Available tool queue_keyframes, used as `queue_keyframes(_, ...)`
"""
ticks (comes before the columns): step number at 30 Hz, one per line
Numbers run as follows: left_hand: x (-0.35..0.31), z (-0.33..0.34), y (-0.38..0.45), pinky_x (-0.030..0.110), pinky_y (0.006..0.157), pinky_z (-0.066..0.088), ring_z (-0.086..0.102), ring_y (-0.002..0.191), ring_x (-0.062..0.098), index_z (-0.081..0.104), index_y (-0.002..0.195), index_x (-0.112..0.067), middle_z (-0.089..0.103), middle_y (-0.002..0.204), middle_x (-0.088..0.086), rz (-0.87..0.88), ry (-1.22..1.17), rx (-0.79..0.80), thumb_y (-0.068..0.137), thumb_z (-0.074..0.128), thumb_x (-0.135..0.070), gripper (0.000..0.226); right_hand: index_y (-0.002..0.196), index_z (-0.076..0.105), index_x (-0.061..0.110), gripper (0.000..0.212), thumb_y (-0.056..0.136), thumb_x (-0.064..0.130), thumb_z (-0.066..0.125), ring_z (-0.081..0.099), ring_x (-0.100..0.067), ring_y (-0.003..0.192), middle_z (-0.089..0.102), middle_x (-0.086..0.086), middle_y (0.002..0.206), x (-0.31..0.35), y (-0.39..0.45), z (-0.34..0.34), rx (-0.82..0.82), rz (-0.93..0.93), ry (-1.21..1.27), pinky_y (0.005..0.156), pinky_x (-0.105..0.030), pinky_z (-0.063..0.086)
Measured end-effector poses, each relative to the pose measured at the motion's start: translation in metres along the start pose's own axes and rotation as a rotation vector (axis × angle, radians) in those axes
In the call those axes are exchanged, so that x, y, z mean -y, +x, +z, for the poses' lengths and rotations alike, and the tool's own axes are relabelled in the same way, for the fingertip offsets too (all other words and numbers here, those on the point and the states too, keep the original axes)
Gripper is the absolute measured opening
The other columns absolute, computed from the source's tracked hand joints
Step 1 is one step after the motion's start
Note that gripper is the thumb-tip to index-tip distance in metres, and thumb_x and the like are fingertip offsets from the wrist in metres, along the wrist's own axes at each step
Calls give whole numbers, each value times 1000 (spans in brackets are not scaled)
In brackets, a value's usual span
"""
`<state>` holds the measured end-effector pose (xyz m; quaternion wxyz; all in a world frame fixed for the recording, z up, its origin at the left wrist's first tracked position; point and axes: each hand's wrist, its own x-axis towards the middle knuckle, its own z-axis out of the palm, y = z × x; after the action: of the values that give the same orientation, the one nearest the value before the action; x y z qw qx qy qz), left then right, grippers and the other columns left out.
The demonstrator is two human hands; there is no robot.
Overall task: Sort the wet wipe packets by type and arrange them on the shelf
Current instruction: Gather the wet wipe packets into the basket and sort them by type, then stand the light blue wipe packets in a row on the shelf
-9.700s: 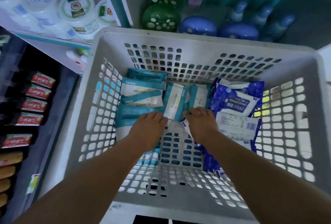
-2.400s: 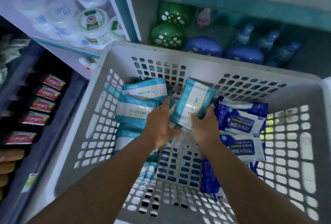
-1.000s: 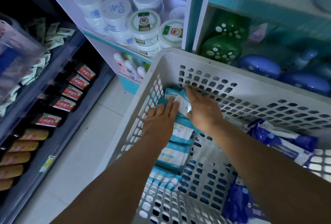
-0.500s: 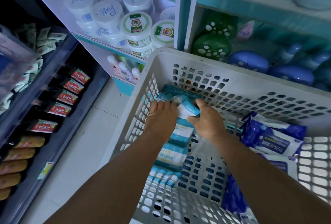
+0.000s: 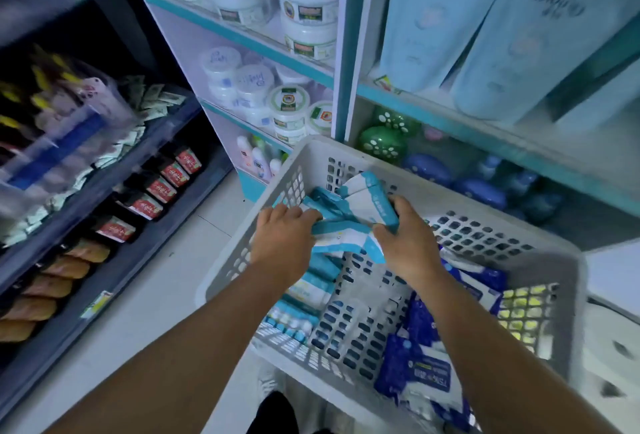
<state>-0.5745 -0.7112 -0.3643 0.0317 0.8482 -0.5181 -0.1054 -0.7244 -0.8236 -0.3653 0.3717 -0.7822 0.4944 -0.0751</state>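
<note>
Teal packets between both gripping hands

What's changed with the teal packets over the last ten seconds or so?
Both hands gathered the loose teal packets into one bunch and lifted it up at the basket's far left corner, left hand and right hand each with a grip on it. The blue packets stayed on the right side of the basket.
</note>
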Motion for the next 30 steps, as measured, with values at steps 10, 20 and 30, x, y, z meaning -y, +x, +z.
queue_keyframes(10, 35, -120, -89, 34, 78, 47, 56, 98, 25, 59, 122, -23, 55, 107, 2, -234, -386, -238, 89, 58, -12, 35, 121, 56, 29, 38, 85, 23, 67, 59, -15, 89, 63, 8, 101, 126, -57, -50, -32, -302, 172, 78, -31, 48)
queue_keyframes(20, 150, -224, -204, 27, 78, 41, 56, 98, 21, 61, 119, -26, 56, 108, -2, -436, -370, -535, 84, 59, -7, 40, 114, 52, 32, 35, 84, 22, 66, 55, -9, 73, 59, 16, 88, 301, -120, -5, 24, -595, 180, 57, -20, 38)
queue_keyframes(30, 302, -303, -354, 24, 73, 43, 53, 86, 12, 57, 122, -28, 50, 103, -10, -587, -287, -757, 89, 58, -13, 37, 122, 52, 36, 44, 83, 21, 66, 56, -8, 83, 60, 16, 101, 477, -216, 88, 90, -830, 260, 58, -8, 36)
